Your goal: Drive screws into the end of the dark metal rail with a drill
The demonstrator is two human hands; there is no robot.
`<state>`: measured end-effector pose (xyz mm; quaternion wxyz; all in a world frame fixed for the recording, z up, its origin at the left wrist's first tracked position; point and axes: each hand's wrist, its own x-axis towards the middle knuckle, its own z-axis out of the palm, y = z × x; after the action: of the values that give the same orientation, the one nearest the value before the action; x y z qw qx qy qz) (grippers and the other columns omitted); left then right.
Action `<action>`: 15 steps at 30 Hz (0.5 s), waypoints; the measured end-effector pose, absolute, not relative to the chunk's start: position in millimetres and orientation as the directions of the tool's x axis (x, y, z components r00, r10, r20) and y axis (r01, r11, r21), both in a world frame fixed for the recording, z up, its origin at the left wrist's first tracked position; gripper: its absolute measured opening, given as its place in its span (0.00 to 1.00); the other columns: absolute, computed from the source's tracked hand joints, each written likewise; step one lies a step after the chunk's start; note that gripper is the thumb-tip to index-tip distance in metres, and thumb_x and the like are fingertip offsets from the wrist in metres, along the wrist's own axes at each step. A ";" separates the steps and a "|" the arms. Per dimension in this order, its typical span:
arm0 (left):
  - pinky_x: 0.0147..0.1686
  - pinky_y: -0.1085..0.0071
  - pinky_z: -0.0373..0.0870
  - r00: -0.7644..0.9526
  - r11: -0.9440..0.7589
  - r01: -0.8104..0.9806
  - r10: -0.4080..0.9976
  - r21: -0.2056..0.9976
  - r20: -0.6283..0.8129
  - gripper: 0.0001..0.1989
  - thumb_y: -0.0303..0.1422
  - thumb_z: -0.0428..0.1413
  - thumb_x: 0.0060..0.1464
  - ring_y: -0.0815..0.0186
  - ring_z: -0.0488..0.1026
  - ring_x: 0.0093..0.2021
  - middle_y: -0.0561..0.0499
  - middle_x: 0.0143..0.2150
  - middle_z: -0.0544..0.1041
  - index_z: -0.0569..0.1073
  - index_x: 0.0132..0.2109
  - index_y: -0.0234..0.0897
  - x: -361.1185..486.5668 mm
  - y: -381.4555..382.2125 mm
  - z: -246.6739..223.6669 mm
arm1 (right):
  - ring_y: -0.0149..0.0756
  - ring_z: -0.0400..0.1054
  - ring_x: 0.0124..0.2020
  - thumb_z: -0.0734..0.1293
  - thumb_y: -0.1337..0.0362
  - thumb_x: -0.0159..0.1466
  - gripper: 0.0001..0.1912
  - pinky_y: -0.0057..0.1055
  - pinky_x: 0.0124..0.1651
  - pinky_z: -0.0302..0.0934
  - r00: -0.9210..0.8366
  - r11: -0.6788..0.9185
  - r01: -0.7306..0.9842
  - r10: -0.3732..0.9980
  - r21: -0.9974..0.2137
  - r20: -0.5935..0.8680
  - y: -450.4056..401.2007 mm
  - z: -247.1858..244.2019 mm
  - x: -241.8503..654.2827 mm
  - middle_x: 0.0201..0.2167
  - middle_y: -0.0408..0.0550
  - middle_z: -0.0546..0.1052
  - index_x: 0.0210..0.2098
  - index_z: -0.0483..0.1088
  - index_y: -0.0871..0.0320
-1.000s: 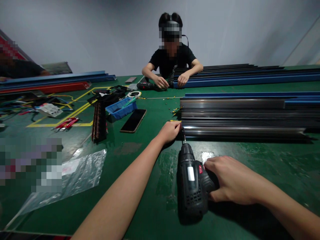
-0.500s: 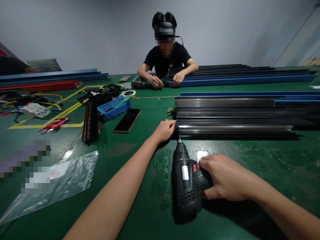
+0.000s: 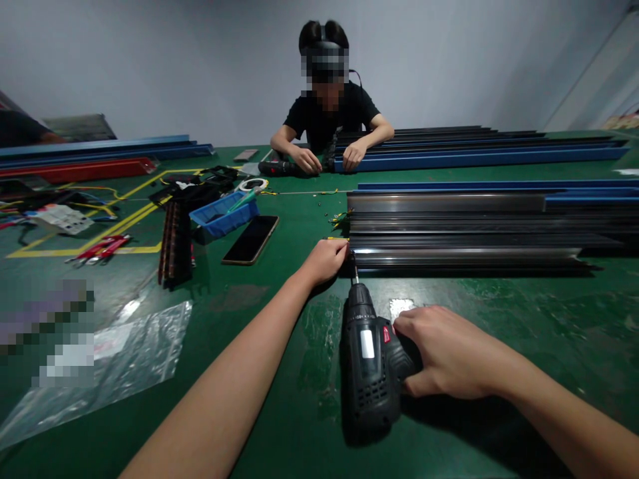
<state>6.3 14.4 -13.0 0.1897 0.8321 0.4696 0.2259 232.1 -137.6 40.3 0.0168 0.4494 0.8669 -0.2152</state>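
My right hand (image 3: 446,352) is wrapped around the handle of a black cordless drill (image 3: 370,379), which lies on its side with its bit pointing away from me. The bit's tip meets the left end of the nearest long metal profile (image 3: 464,256). Beside that tip, my left hand (image 3: 324,261) has its fingers pinched together at the profile's end. Whatever they hold is hidden behind the knuckles. Short yellow-green wires (image 3: 338,218) stick out near the ends of the neighbouring profiles.
A phone (image 3: 250,241), a blue bin (image 3: 224,216) and a clear plastic bag (image 3: 144,359) lie to the left. Red-handled tools (image 3: 102,249) and a white terminal block (image 3: 62,218) are farther left. Across the green table, a co-worker (image 3: 329,113) handles blue profiles (image 3: 474,158).
The view has shifted slightly, so everything appears a little farther left. Both my hands and the drill keep the same position against the profile.
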 end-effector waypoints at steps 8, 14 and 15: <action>0.35 0.71 0.61 0.468 -0.509 0.699 0.857 0.502 0.217 0.18 0.31 0.45 0.62 0.64 0.71 0.33 0.45 0.32 0.80 0.77 0.31 0.32 5.2 16.1 -13.6 | 0.37 0.65 0.28 0.74 0.54 0.49 0.16 0.32 0.30 0.49 -0.597 0.501 0.786 0.768 -0.362 -0.232 -136.2 41.9 231.6 0.30 0.48 0.75 0.30 0.70 0.58; 0.35 0.72 0.61 0.469 -0.507 0.698 0.857 0.506 0.212 0.18 0.31 0.45 0.62 0.64 0.71 0.32 0.46 0.33 0.80 0.77 0.32 0.32 5.4 16.4 -13.7 | 0.37 0.65 0.28 0.74 0.54 0.50 0.16 0.32 0.30 0.49 -0.596 0.507 0.787 0.770 -0.351 -0.226 -135.2 41.0 230.7 0.30 0.48 0.75 0.30 0.70 0.58; 0.35 0.72 0.61 0.471 -0.507 0.696 0.857 0.508 0.211 0.18 0.30 0.45 0.62 0.64 0.71 0.32 0.45 0.33 0.81 0.78 0.32 0.32 5.5 16.4 -13.6 | 0.37 0.65 0.28 0.74 0.54 0.50 0.16 0.32 0.30 0.50 -0.598 0.508 0.785 0.770 -0.354 -0.221 -134.9 40.4 230.6 0.30 0.48 0.75 0.30 0.70 0.58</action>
<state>5.5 16.4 -13.6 0.1790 0.8386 0.4629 0.2244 230.6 -134.9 40.4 0.0176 0.4479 0.8682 -0.2130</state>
